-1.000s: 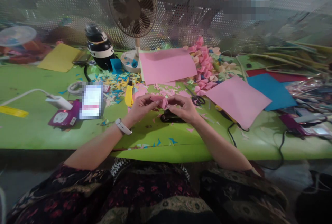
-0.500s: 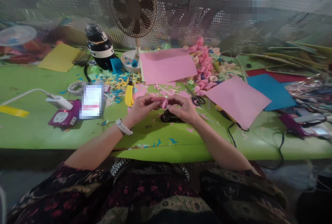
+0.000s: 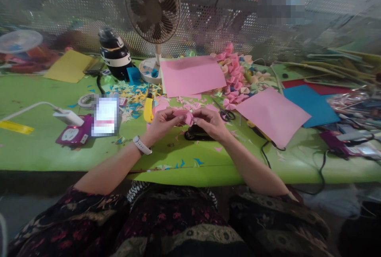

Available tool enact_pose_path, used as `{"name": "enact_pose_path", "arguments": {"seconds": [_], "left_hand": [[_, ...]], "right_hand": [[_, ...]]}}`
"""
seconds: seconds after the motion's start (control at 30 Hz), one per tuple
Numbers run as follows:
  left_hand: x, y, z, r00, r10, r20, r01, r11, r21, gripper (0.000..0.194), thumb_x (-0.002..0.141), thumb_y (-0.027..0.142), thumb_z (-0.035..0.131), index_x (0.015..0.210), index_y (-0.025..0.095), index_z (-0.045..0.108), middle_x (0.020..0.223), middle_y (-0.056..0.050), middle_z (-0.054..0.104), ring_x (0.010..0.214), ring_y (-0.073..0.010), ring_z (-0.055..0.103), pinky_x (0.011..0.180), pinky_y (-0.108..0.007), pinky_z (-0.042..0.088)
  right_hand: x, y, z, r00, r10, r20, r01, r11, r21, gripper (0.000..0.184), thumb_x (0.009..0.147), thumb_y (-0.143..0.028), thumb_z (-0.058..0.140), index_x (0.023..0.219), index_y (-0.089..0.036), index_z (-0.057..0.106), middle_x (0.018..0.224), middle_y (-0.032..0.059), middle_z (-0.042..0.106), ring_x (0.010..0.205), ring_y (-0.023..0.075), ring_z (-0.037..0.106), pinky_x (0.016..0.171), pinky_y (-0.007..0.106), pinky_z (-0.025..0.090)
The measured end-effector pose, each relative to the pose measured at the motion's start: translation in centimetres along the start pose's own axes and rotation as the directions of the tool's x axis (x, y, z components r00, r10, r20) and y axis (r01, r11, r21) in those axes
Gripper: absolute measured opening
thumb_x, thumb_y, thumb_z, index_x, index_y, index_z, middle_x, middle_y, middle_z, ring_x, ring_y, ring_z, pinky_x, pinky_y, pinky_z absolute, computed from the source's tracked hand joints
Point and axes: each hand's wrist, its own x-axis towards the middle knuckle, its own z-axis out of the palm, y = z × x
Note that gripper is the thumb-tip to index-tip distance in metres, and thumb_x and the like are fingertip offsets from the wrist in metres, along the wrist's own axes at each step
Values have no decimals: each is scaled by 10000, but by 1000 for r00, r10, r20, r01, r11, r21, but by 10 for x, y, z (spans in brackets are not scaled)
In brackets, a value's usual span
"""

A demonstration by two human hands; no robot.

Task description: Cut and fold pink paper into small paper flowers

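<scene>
Between my two hands is a small piece of pink paper (image 3: 188,118), curled and folded. My left hand (image 3: 162,124) pinches its left side with thumb and fingers. On its right side, the thumb and fingers of my right hand (image 3: 210,123) close on the same piece. Just below my right hand lies a black stapler (image 3: 199,134) on the green tabletop (image 3: 166,153). Dark-handled scissors (image 3: 227,115) rest to the right of that hand. A yellow cutter (image 3: 148,108) lies close behind my left hand. Pink and coloured paper scraps are strewn around.
Behind stand a fan (image 3: 153,10) and a black bottle (image 3: 116,56). Pink sheets (image 3: 193,75) lie beside a heap of pink paper petals (image 3: 235,72). At left are a lit phone (image 3: 104,116) and a purple power socket (image 3: 73,134); at right, a blue sheet (image 3: 315,106).
My fingers shift slightly on the pink paper, and its folded end turns to show more of its surface. My right thumb moves a little. Everything else stays in place.
</scene>
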Motion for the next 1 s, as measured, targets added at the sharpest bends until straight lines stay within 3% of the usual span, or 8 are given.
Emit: {"name": "enact_pose_path", "arguments": {"seconds": [0.7,1.0], "left_hand": [[0,-1,0,999,-40,-7,40,999,-23,365,735,463,821,908,148,757,846,-55,750,714,-134,698,707,-282,618],[0,0,0,998,-58,-8,58,998,-26,369,722,464,828,894,148,745,824,-50,757,698,-126,685,696,-267,609]], "right_hand": [[1,0,1,1000,2,5,-2,1000,-18,167,833,-329,615,858,-178,682,800,23,654,705,150,607,651,288,506],[0,1,0,996,-85,4,85,992,-97,148,815,-300,634,882,-184,696,842,35,710,762,167,657,733,316,548]]}}
